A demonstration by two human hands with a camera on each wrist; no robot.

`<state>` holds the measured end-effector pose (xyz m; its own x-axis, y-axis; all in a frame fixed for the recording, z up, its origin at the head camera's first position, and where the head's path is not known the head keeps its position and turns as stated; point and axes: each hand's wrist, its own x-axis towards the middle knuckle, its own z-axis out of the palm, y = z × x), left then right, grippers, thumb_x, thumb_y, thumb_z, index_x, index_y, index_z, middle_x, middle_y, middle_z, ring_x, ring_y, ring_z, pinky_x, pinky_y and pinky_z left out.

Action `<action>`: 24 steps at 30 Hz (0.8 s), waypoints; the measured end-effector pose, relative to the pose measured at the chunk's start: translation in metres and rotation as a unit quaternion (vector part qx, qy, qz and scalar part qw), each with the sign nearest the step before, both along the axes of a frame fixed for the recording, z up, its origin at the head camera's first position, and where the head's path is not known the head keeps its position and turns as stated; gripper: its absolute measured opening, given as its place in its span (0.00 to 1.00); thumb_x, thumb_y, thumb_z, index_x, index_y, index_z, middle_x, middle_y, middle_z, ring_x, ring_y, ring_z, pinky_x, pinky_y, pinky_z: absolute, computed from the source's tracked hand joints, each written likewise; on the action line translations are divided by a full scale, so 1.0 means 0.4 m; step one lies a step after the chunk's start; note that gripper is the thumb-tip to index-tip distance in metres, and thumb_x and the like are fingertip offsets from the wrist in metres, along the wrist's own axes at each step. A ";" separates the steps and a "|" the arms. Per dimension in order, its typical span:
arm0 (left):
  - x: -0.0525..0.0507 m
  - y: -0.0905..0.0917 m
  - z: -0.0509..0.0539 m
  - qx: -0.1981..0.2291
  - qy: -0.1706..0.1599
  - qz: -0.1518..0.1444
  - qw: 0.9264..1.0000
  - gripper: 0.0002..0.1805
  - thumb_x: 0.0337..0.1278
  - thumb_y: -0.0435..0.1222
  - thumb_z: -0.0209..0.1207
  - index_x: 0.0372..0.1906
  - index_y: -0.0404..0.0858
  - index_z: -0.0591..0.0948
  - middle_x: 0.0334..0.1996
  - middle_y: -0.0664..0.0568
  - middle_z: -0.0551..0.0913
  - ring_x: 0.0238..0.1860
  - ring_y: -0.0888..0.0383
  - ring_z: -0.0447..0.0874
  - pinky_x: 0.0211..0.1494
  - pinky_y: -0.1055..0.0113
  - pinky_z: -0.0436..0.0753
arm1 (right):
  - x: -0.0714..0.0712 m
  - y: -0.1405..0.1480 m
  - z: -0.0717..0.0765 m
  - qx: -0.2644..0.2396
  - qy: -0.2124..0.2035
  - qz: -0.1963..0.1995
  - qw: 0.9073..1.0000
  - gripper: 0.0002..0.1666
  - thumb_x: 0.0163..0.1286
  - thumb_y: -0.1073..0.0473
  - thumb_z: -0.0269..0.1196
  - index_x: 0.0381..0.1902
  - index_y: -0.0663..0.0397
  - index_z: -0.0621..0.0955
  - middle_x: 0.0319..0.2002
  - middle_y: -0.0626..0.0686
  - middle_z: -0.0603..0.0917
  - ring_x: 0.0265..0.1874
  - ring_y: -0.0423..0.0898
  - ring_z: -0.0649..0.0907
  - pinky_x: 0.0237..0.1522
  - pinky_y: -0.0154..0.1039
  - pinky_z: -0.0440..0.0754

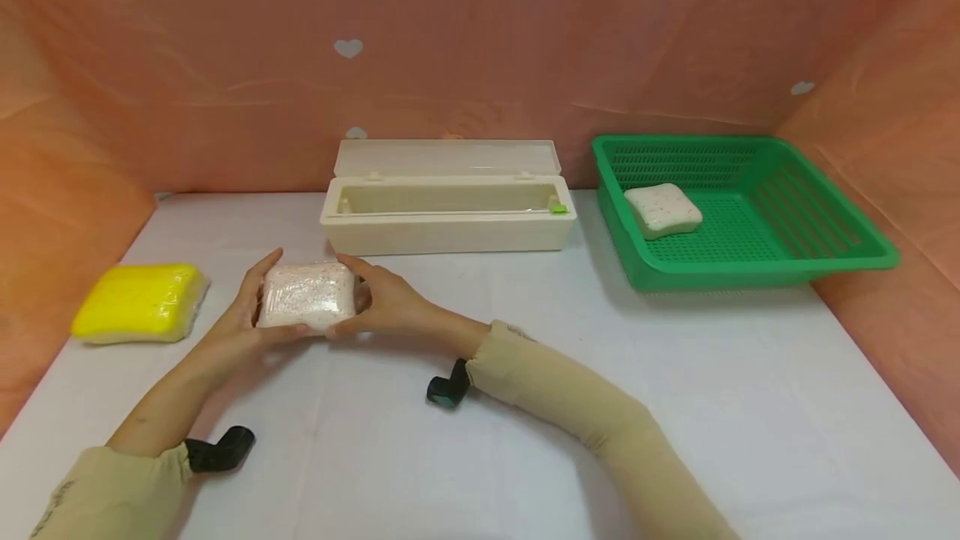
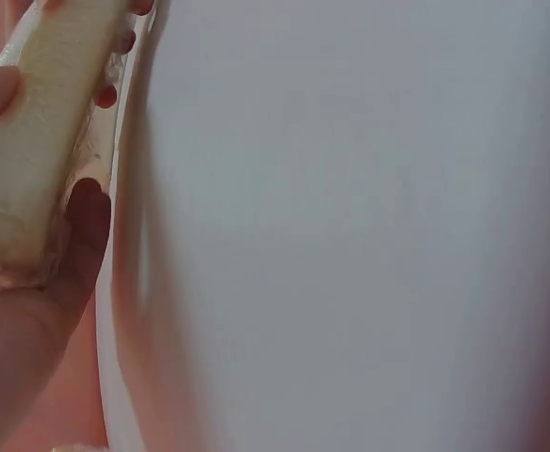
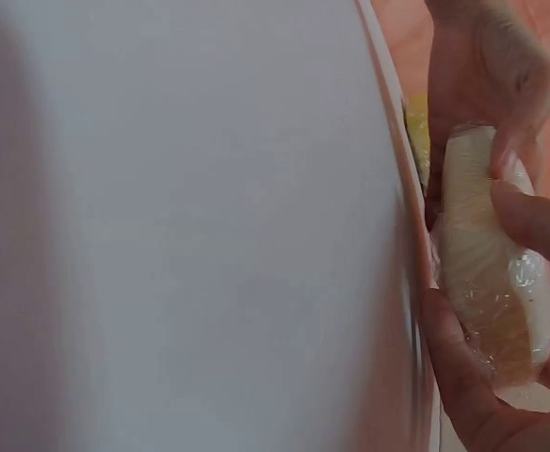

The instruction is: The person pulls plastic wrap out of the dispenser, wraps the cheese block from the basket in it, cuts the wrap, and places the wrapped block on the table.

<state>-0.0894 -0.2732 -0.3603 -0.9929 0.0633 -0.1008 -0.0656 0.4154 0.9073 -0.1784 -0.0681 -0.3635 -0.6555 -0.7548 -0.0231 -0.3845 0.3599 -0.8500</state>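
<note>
A pale speckled sponge [image 1: 309,297] in shiny clear wrap is held between both hands at the left of the table. The left hand [image 1: 247,319] grips its left end, thumb along the near edge; the right hand [image 1: 392,300] grips its right end with fingers and thumb. In the left wrist view the wrapped sponge [image 2: 32,132] shows edge-on, the left hand [image 2: 21,348] around its lower end. The right wrist view shows the sponge [image 3: 492,273] with the right hand [image 3: 487,405] at its lower end and the left hand [image 3: 492,85] at its upper end.
A yellow wrapped sponge [image 1: 138,302] lies left of the hands. Behind them stands a long cream box [image 1: 450,236] with its lid raised. At the back right, a green basket [image 1: 765,275] contains a pale speckled sponge [image 1: 663,210] that shows no shiny wrap.
</note>
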 end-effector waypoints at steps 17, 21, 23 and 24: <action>-0.003 -0.092 -0.007 -0.059 0.005 0.075 0.995 0.55 0.49 0.23 0.59 0.75 0.36 0.36 0.71 0.25 0.46 0.62 0.55 0.60 0.59 0.84 0.58 | 0.005 -0.133 0.007 0.104 0.081 0.019 0.991 0.45 0.66 0.49 0.62 0.74 0.58 0.57 0.40 0.47 0.79 0.37 0.36 0.74 0.37 0.19 0.67; 0.000 -0.096 0.003 -0.070 -0.011 0.075 0.995 0.55 0.48 0.23 0.57 0.74 0.34 0.33 0.73 0.26 0.36 0.72 0.31 0.39 0.76 0.48 0.43 | 0.017 -0.153 0.012 0.117 0.098 -0.015 0.988 0.45 0.63 0.45 0.64 0.72 0.55 0.62 0.57 0.48 0.80 0.48 0.34 0.77 0.45 0.18 0.68; 0.001 -0.096 0.008 -0.077 -0.017 0.075 0.994 0.54 0.48 0.22 0.55 0.74 0.32 0.33 0.72 0.26 0.35 0.71 0.28 0.35 0.71 0.35 0.38 | 0.022 -0.163 0.014 0.121 0.104 -0.029 0.987 0.44 0.63 0.43 0.64 0.71 0.53 0.64 0.60 0.48 0.79 0.53 0.34 0.77 0.49 0.18 0.68; 0.001 -0.095 0.009 -0.079 -0.018 0.074 0.994 0.53 0.48 0.22 0.55 0.73 0.30 0.33 0.72 0.26 0.35 0.71 0.27 0.34 0.70 0.34 0.38 | 0.023 -0.168 0.014 0.122 0.107 -0.033 0.986 0.44 0.62 0.43 0.65 0.71 0.53 0.64 0.59 0.48 0.79 0.54 0.35 0.78 0.50 0.18 0.69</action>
